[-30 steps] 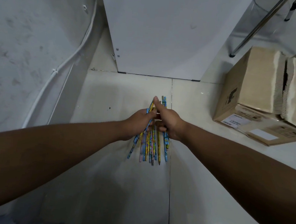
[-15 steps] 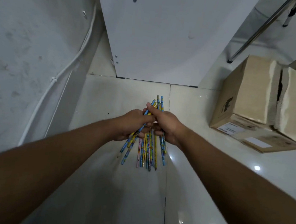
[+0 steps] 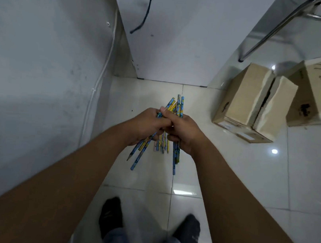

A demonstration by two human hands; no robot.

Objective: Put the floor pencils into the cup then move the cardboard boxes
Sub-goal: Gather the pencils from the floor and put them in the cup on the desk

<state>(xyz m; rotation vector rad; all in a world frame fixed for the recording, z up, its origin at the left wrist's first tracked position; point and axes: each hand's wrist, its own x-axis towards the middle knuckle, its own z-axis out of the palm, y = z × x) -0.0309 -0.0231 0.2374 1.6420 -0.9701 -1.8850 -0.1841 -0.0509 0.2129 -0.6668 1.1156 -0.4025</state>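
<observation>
Blue and yellow patterned wooden pencils are bunched in both your hands, held in the air above the glossy pale tiled floor. Your left hand curls its fingers round the left side of the bundle, with the thumb lying along the top. Your right hand is clenched round the right side, and the two hands touch each other in the middle. The pencils fan out: their far ends poke forward past your fingers, and the near ends splay toward you, a few angled to your left, one showing a sharpened dark tip.

Two brown cardboard boxes stand on the floor to your right, well apart from your hands. The nearer box has ragged top flaps with a dark gap between them and white labels low on its side; the farther box sits just beside it, cut by the frame edge.

Ahead stands a flat white panel with a black cord hanging before it, shiny metal legs rise at upper right, and your dark-socked feet show below
</observation>
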